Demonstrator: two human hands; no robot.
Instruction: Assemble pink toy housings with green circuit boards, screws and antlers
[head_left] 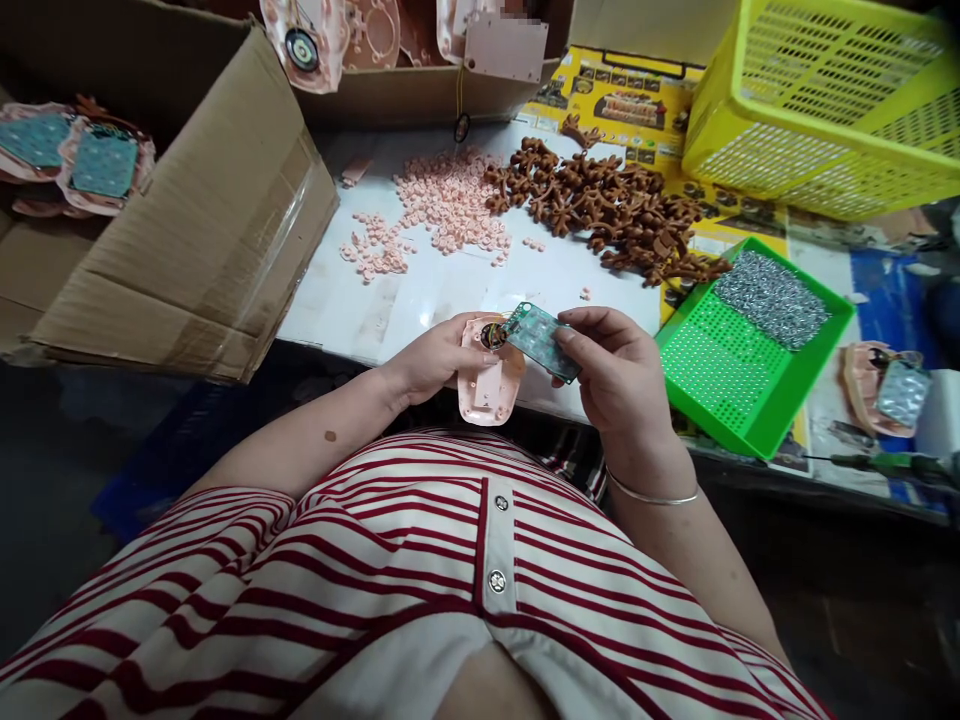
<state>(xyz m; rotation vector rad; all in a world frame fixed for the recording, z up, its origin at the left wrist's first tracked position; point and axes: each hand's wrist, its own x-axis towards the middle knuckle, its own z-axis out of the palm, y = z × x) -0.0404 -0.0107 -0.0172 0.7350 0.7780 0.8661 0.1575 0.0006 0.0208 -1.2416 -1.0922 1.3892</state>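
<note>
My left hand [439, 358] grips a pale pink plastic shell [489, 395] at the table's near edge, its thumb lying across the inside. A small round black speaker [493, 336] sits in the upper part of this shell, with thin wires by it. To the right, my right hand [611, 365] pinches a green circuit board [541, 340] between thumb and fingers. The board is tilted, and its left end is close above the shell by the speaker. Whether the board touches the shell I cannot tell.
Beyond my hands lie small pink plastic pieces [450, 200] and brown antler-like parts [600, 205]. A green basket [720, 385] with screws [776, 300] stands right, near another shell [862, 390] and a screwdriver [885, 462]. Cardboard boxes [202, 220] and a yellow crate [825, 130] flank the table.
</note>
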